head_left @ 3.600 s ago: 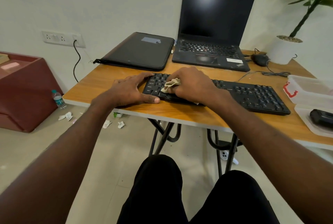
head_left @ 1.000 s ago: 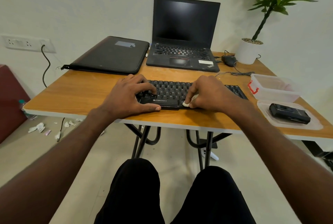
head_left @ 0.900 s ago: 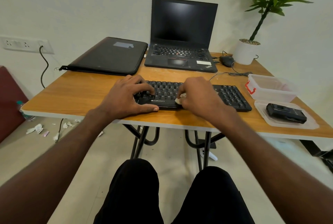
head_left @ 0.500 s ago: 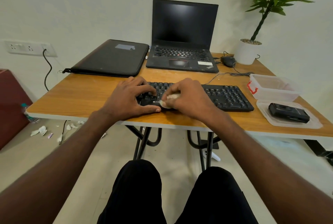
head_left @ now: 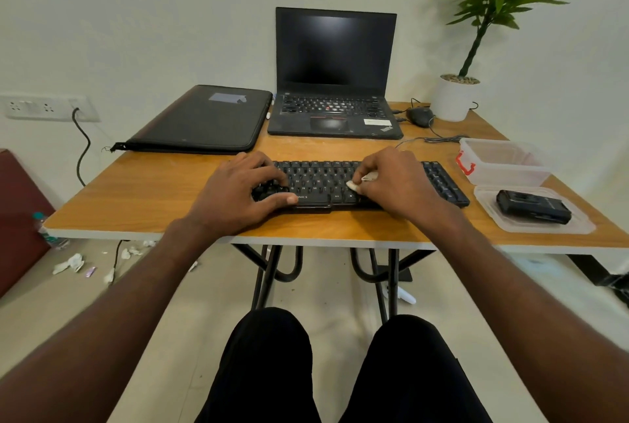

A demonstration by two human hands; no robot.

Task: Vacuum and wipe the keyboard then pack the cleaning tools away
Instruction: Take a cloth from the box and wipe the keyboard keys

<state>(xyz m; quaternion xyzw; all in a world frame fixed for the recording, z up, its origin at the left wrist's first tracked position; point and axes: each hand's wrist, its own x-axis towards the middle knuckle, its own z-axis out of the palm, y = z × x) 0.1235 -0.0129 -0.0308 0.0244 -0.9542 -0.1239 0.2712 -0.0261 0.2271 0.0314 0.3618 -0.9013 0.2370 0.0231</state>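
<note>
A black keyboard (head_left: 320, 181) lies near the front edge of the wooden table (head_left: 163, 194). My left hand (head_left: 238, 194) rests flat on its left end, thumb along the front edge, pinning it down. My right hand (head_left: 394, 181) presses a small pale cloth (head_left: 357, 182) onto the keys right of the middle; most of the cloth is hidden under the fingers. A black handheld vacuum (head_left: 532, 211) lies on a clear lid (head_left: 578, 218) at the right. Behind it stands a clear plastic box (head_left: 503, 160) with a red clasp.
An open laptop (head_left: 335, 82) and a black sleeve (head_left: 200, 123) sit at the back of the table. A mouse (head_left: 420, 116) with its cable and a potted plant (head_left: 456, 96) stand at the back right. Paper scraps (head_left: 71, 262) litter the floor at left.
My right hand with the cloth slid left along the keys toward the left hand, then back right to the middle. My left hand stayed on the left end.
</note>
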